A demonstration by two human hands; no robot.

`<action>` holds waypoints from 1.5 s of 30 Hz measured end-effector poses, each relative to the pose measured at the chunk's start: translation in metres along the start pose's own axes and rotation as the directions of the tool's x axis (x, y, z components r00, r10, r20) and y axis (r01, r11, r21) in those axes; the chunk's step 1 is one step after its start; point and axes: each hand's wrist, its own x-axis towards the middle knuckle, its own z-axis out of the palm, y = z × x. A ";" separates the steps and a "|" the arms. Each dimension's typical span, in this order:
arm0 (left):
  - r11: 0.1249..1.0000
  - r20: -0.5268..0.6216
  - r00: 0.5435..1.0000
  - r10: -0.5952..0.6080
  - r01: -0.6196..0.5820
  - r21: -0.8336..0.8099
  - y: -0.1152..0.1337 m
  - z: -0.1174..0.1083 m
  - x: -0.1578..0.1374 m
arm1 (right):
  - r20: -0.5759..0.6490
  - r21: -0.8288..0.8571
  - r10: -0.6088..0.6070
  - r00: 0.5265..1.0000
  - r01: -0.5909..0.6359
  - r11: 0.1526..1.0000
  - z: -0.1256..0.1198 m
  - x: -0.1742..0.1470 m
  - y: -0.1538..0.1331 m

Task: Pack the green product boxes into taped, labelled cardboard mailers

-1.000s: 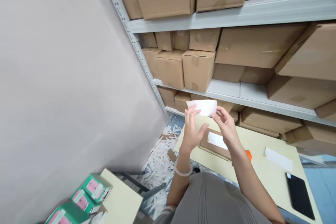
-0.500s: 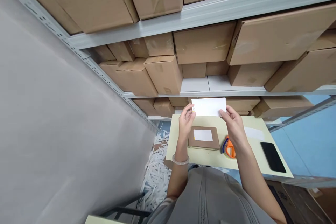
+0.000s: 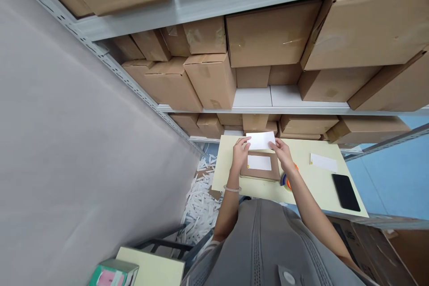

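Note:
A white paper label (image 3: pixel 260 140) is stretched between my two hands, just above the far side of a flat cardboard box (image 3: pixel 246 172). My left hand (image 3: pixel 240 151) pinches its left edge, and my right hand (image 3: pixel 282 152) grips its right edge. On top of the box lies another white label (image 3: pixel 259 162) with a small yellow mark at its lower left. An orange and blue tape dispenser (image 3: pixel 285 182) sits right of the box, partly hidden by my right forearm.
On the pale yellow table (image 3: pixel 311 192) are a black phone (image 3: pixel 346 192) and another white slip (image 3: pixel 323 162). Shelves of cardboard boxes (image 3: pixel 211 81) rise behind. Paper strips (image 3: pixel 201 210) cover the floor at left. A green and pink box (image 3: pixel 114 273) stands on a second table (image 3: pixel 157 267).
Both hands have lowered the label toward the box, and my right hand has moved left. The view has shifted, bringing the green and pink box into sight at lower left.

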 end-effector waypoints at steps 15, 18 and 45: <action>0.836 -0.078 0.964 -0.256 0.261 0.483 -0.107 0.042 -0.057 | -0.178 -0.857 0.179 0.968 -0.241 0.455 -0.006 -0.009 0.116; 0.768 -0.074 0.964 -0.256 0.249 0.590 -0.109 0.046 -0.061 | -0.154 -0.903 0.146 0.977 -0.199 0.382 -0.004 -0.009 0.122; 0.653 0.208 0.972 -0.114 -0.084 0.752 -0.106 0.056 -0.086 | 0.198 -0.873 -0.116 0.973 0.229 0.430 0.010 -0.041 0.144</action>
